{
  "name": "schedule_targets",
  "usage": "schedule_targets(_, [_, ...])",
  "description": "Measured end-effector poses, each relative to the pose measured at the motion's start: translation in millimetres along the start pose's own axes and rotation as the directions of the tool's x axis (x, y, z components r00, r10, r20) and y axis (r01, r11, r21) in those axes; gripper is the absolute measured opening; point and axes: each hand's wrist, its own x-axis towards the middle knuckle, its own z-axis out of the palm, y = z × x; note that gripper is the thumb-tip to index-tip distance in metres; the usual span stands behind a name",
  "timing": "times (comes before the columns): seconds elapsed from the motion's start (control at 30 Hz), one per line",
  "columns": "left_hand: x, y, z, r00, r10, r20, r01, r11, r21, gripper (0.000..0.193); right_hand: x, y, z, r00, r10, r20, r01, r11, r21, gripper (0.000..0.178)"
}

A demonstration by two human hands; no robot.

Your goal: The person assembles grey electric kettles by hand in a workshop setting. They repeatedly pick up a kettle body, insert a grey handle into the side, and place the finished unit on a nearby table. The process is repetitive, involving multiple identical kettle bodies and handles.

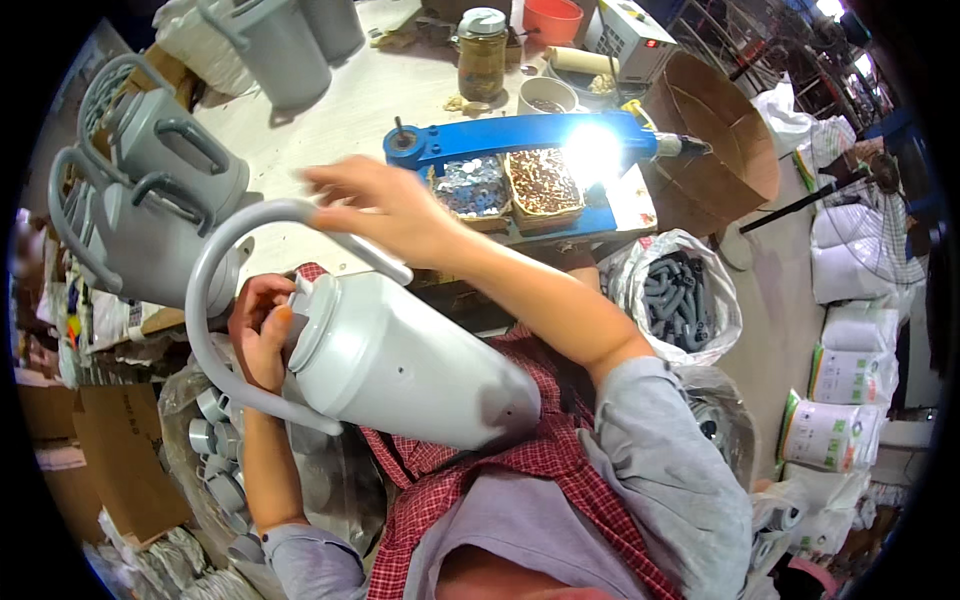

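A smooth gray plastic jug [430,350] lies tilted over the red checked apron [575,480], its capped end grasped by the curled left hand [262,330], while the blurred right hand [385,210] extends over its loop handle [205,300], whether gripping cannot be told. Beyond the jug, bare pale tabletop [350,110] gives open room, bounded by standing jugs [150,235] leftward and a blue metal bar [500,138] rightward

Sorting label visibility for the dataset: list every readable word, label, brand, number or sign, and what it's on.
Nothing here that I can quote.
White box at the back: dark print and a red mark, too small to read.
White packages on the right: green and dark print, too small and blurred.
Grey can being handled: no lettering on the visible side.
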Motion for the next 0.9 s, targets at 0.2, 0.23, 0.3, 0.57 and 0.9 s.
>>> schedule_targets(0.2, [-10, -8, 14, 0.986, 0.059, -0.155, -0.063, 0.998, -0.019, 0.024, -119, 104, -180, 0.954, 0.012, -0.3, -0.27, 0.476, -0.837, 0.022])
schedule_targets(0.23, [-7, -10, 18, 0.993, 0.015, -0.118, -0.017, 1.0, -0.016, 0.022, -128, 123, -203, 0.972, 0.027, -0.235, -0.234, 0.237, -0.943, 0.016])
schedule_targets(0.3, [-1, -7, 29, 0.991, -0.094, -0.091, 0.095, 0.995, 0.004, 0.02, -129, 145, -222, 0.971, 0.137, -0.198, -0.208, 0.063, -0.976, 0.015])
schedule_targets(0.57, [0, 3, 39, 0.991, -0.1, -0.089, 0.104, 0.994, 0.034, 0.019, -114, 178, -222, 0.871, 0.438, -0.224, -0.323, 0.165, -0.932, 0.015])
schedule_targets(0.9, [-3, -13, 26, 0.969, -0.196, -0.153, 0.193, 0.981, -0.034, 0.018, -121, 124, -187, 0.916, 0.156, -0.369, -0.4, 0.39, -0.829, 0.02])
